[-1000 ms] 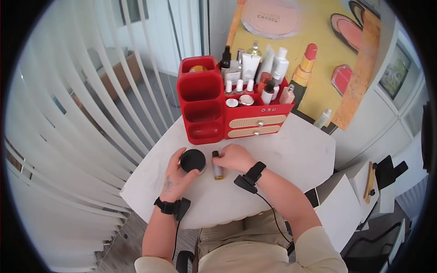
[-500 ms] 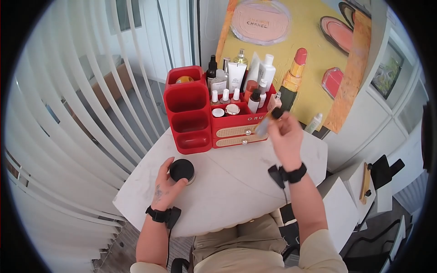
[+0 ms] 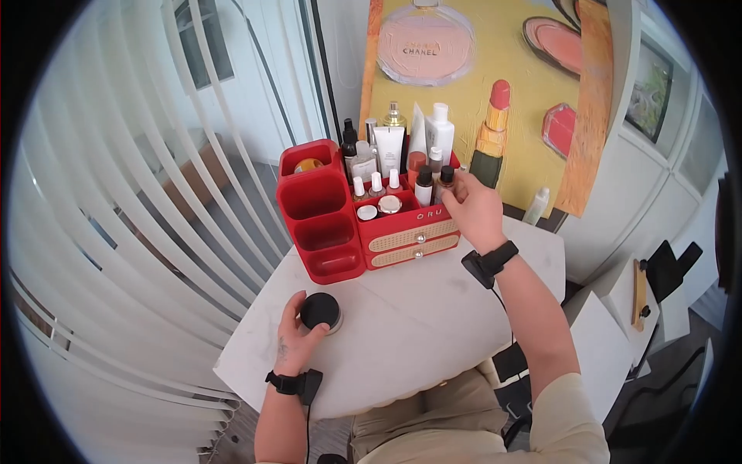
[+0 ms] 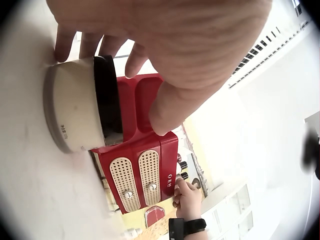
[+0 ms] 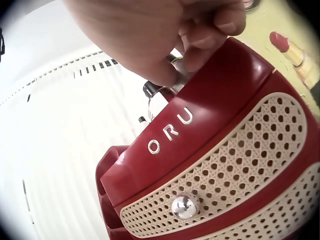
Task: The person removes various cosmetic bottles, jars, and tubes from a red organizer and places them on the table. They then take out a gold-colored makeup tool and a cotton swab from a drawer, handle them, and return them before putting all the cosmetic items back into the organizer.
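Observation:
My left hand (image 3: pixel 296 342) holds a squat jar (image 4: pixel 77 105) with a black lid (image 3: pixel 320 311) on the white tabletop. Its fingers and thumb reach around the jar's sides. At the right end of the red cosmetics organizer (image 3: pixel 402 223), my right hand (image 3: pixel 481 214) pinches a small bottle (image 3: pixel 446 176) with a black cap. The bottle stands upright at the front compartment, beside another black-capped bottle (image 3: pixel 423 185). In the right wrist view, curled fingers (image 5: pixel 202 45) reach over the organizer's front wall, which hides much of the bottle.
Several bottles and tubes, such as a white tube (image 3: pixel 390 148), crowd the organizer's back. Small white-capped bottles (image 3: pixel 376 183) and two round pots stand ahead of them. Open red bins (image 3: pixel 317 199) are at its left. A clear bottle (image 3: pixel 538 206) stands behind the table's right side.
My right hand lifted the small bottle off the table beside the jar and carried it up and right to the organizer's front compartment. My left hand has stayed around the jar.

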A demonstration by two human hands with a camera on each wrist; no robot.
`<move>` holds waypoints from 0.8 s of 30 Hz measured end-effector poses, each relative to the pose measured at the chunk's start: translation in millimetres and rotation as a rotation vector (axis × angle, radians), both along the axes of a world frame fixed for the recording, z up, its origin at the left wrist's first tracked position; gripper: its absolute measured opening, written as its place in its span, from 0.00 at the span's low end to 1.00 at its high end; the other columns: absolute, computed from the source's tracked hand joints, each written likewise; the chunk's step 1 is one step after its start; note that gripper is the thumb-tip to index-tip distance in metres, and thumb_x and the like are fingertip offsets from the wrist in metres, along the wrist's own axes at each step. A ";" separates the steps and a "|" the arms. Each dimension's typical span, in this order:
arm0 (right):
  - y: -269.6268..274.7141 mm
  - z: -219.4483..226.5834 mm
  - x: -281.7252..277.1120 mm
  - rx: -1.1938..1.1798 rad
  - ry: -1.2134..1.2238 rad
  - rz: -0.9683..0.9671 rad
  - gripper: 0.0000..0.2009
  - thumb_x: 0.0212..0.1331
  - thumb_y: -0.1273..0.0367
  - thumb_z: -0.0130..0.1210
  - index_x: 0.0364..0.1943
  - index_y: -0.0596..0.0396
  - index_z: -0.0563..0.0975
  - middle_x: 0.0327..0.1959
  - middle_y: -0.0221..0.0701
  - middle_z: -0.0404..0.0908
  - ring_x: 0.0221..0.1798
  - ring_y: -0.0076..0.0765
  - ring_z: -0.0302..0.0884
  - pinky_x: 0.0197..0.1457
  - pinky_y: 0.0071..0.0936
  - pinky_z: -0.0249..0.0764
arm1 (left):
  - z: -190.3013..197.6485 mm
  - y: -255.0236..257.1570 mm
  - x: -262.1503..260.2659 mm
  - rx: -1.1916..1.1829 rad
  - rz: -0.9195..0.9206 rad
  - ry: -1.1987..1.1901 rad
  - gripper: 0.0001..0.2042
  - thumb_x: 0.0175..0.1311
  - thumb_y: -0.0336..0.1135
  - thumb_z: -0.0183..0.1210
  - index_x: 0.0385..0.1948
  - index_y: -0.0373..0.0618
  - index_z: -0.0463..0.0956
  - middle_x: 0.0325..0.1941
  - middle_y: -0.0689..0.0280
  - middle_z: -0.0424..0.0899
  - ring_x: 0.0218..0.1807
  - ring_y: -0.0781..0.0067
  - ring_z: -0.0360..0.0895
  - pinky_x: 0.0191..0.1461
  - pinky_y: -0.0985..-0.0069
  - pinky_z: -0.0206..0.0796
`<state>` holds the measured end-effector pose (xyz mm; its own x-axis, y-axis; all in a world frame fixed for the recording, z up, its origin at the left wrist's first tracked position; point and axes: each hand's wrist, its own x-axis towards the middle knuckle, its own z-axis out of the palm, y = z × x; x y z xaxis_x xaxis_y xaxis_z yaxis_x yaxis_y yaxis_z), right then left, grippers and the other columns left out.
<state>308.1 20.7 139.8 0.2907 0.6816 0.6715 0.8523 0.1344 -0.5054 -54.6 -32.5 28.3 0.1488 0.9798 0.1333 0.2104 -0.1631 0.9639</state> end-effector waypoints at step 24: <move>-6.0 -91.9 -48.3 -0.257 0.653 0.098 0.22 0.56 0.54 0.58 0.18 0.61 0.79 0.14 0.43 0.76 0.22 0.44 0.79 0.31 0.39 0.72 | 7.5 -5.4 22.0 0.231 0.082 0.517 0.39 0.43 0.25 0.68 0.64 0.42 0.65 0.60 0.57 0.74 0.59 0.62 0.73 0.63 0.69 0.66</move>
